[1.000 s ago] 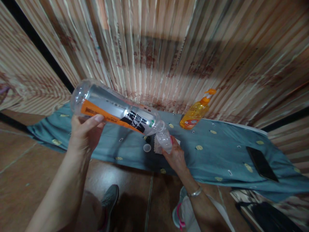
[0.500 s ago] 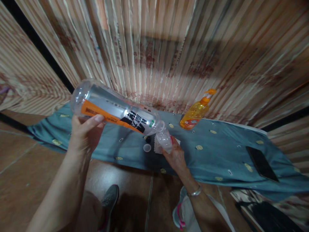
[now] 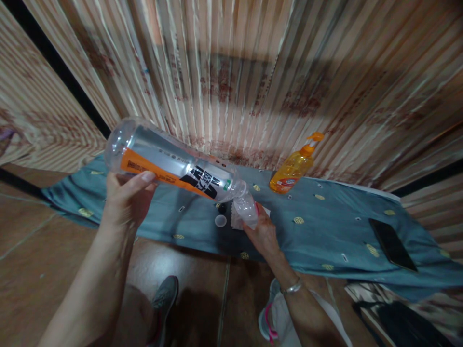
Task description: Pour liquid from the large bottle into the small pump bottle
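The left hand (image 3: 125,197) grips a large clear plastic bottle (image 3: 173,166), tilted neck-down into a small crinkled bottle (image 3: 246,209) clasped by the right hand (image 3: 264,236).

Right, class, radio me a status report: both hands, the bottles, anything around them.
Left hand grips large clear plastic bottle with orange label, tilted mouth-down. Right hand holds small clear plastic bottle beneath it. White cap and orange pump bottle on teal cloth.
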`<action>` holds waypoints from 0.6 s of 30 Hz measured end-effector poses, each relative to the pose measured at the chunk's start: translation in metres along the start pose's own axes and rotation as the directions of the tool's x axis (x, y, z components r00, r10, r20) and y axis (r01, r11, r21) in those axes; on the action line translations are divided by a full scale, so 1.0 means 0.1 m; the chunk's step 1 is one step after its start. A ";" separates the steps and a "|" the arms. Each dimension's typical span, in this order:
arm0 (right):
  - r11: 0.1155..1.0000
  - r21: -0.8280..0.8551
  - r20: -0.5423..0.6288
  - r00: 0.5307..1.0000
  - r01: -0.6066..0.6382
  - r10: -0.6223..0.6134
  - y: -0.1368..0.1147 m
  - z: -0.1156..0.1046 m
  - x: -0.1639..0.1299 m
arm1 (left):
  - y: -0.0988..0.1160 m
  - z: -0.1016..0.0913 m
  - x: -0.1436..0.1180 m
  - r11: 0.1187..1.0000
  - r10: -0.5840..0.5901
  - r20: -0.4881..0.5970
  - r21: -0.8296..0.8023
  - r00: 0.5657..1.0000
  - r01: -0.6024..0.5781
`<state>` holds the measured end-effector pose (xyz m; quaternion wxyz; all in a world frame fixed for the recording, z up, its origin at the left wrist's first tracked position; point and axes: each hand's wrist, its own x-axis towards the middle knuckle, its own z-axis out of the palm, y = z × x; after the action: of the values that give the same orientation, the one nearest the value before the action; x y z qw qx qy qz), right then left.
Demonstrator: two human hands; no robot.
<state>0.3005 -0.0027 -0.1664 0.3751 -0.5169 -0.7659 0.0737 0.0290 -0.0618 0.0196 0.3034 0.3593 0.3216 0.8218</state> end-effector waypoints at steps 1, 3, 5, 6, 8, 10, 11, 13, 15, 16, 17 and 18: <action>1.000 -0.002 -0.001 1.000 0.002 -0.002 0.00 0.00 0.00 | 0.00 0.00 0.00 1.000 0.001 0.002 -0.002 1.000 -0.001; 1.000 -0.010 -0.002 1.000 0.009 -0.009 0.01 0.01 0.00 | -0.01 -0.01 0.00 1.000 0.004 0.013 -0.002 1.000 -0.004; 1.000 -0.017 -0.006 1.000 0.019 -0.020 0.02 0.01 -0.01 | -0.01 -0.03 0.01 1.000 0.009 0.029 -0.001 1.000 -0.009; 1.000 -0.019 -0.010 1.000 0.023 -0.023 0.02 0.02 -0.01 | -0.01 -0.03 0.01 1.000 0.008 0.037 -0.001 0.999 -0.008; 1.000 -0.020 -0.010 1.000 0.023 -0.023 0.02 0.02 -0.01 | -0.02 -0.04 0.02 1.000 0.011 0.047 -0.001 0.999 -0.011; 1.000 -0.020 -0.005 1.000 0.020 -0.020 0.02 0.02 -0.01 | -0.02 -0.04 0.02 1.000 0.012 0.044 -0.004 0.999 -0.012; 1.000 -0.019 -0.005 1.000 0.020 -0.020 0.03 0.02 -0.01 | -0.02 -0.05 0.02 1.000 0.013 0.041 -0.007 0.999 -0.013; 0.999 -0.020 -0.011 1.000 0.026 -0.026 0.03 0.03 -0.01 | -0.02 -0.04 0.02 1.000 0.014 0.037 -0.013 0.999 -0.014; 0.999 -0.022 -0.018 0.999 0.030 -0.030 0.03 0.03 -0.02 | -0.02 -0.04 0.01 1.000 0.014 0.034 -0.014 0.999 -0.014; 0.999 -0.023 -0.021 0.999 0.030 -0.031 0.03 0.03 -0.02 | -0.01 -0.04 0.01 1.000 0.013 0.033 -0.010 0.999 -0.013; 0.999 -0.024 -0.022 0.999 0.028 -0.029 0.03 0.03 -0.02 | -0.01 -0.04 0.01 1.000 0.012 0.030 -0.007 0.999 -0.011; 0.999 -0.024 -0.021 0.999 0.025 -0.026 0.03 0.03 -0.02 | -0.01 -0.04 0.01 1.000 0.009 0.029 -0.005 1.000 -0.008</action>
<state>0.3012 -0.0020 -0.1711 0.3778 -0.5125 -0.7692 0.0542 0.0256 -0.0616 0.0178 0.3054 0.3721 0.3137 0.8185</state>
